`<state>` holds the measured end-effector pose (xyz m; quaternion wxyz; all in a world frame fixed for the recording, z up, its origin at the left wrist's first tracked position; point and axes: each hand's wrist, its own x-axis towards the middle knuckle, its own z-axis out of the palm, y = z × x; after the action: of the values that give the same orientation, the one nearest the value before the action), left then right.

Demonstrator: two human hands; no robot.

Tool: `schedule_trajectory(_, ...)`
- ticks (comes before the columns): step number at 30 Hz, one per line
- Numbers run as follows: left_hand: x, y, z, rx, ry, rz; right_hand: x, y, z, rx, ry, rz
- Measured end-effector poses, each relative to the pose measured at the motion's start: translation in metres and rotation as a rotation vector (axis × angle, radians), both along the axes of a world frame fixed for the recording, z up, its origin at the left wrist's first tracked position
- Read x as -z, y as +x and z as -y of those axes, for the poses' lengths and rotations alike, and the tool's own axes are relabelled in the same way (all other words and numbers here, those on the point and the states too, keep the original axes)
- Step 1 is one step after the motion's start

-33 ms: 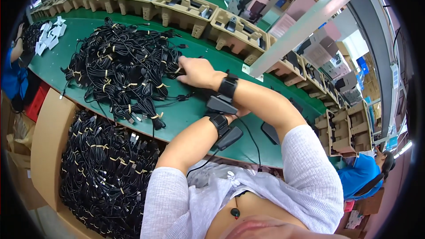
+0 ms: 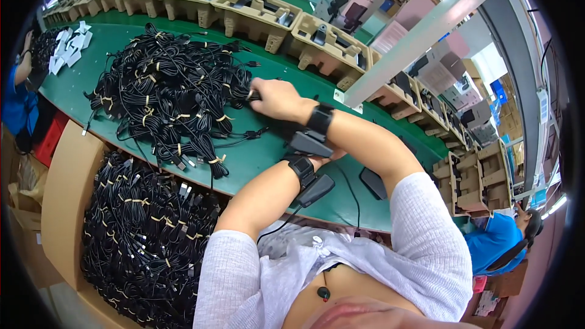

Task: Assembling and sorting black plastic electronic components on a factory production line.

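Note:
A tangled heap of black cable bundles [image 2: 164, 85], tied with pale yellow bands, lies on the green table. At its right edge my right hand [image 2: 277, 99] is closed on one cable bundle [image 2: 251, 90], its fingers wrapped round the banded part. My left hand [image 2: 326, 155] lies under my right forearm, close to the table; only a little of it shows, and its fingers are hidden. Both wrists carry black straps with dark boxes. A cable with a plug end [image 2: 253, 134] lies loose just below my right hand.
Below the table's left edge stands a cardboard box [image 2: 64, 207] full of similar bundles. Moulded pulp trays [image 2: 256, 21] holding dark parts line the far side. A white metal post [image 2: 420, 36] rises at the right. People in blue [image 2: 496, 240] sit at both sides.
My right hand has shifted slightly to the right, drawing the cable bundle a little out from the heap. My left arm has hardly moved.

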<state>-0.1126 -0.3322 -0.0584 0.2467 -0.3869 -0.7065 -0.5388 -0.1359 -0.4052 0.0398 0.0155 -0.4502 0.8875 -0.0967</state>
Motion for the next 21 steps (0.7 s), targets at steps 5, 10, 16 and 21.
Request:
schedule_trajectory(5,-0.019,-0.004,0.000,-0.160,0.091,-0.407,-0.040,0.006,-0.047,0.188,-0.485,0.782)
schedule_trajectory(10,-0.074,0.020,0.020,0.630,0.565,0.804,-0.076,0.012,-0.116,0.302,-0.905,0.885)
schedule_trajectory(16,-0.081,0.020,0.023,0.695,0.771,0.896,-0.105,0.037,-0.195,0.391,-0.813,0.659)
schedule_trajectory(21,-0.074,0.028,0.004,0.724,0.690,0.969,-0.062,0.052,-0.226,0.174,-0.509,-0.030)
